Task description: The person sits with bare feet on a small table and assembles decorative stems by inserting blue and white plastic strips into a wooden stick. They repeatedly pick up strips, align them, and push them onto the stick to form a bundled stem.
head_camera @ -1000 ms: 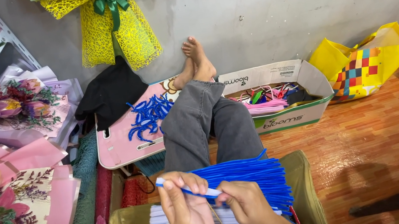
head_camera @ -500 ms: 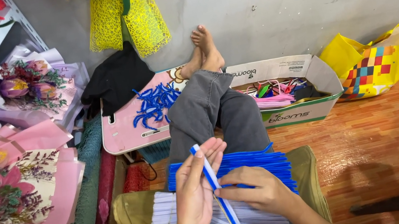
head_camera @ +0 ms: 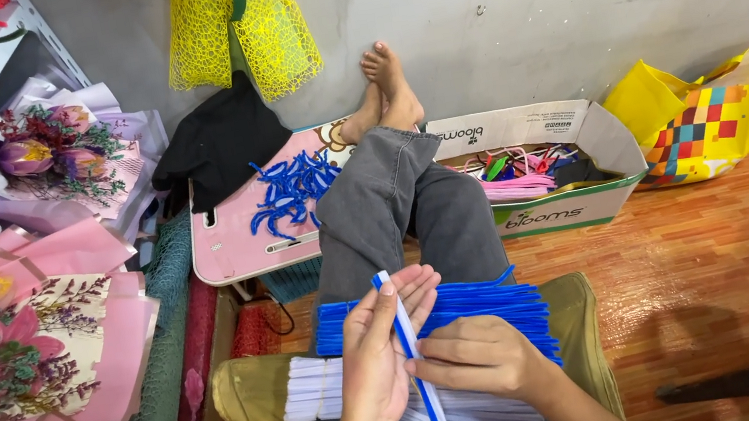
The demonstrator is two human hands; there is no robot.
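Right now the left hand (head_camera: 382, 346) is held up with its palm facing the person, and its fingers (head_camera: 413, 287) are spread a little and lie along a blue stick (head_camera: 410, 357). The stick is thin, with a white tip at the top, and it stands almost upright between the two hands. The right hand (head_camera: 480, 355) pinches the lower part of the stick with its thumb and first finger, and its other fingers are curled.

Both hands are over the person's lap. Under them lies a pile of blue sticks (head_camera: 492, 307), and beside that a pile of white sticks (head_camera: 324, 391). The piles rest on a green cushion (head_camera: 245, 405).

The person's legs in grey trousers (head_camera: 394, 207) stretch out to the wall, and the bare feet (head_camera: 384, 87) touch it. A small pink table (head_camera: 229, 250) stands to the left of the legs, with bent blue pieces (head_camera: 290, 189) on it. A cardboard box (head_camera: 546, 207) sits to the right. Pink flower bunches (head_camera: 3, 354) lie far left.
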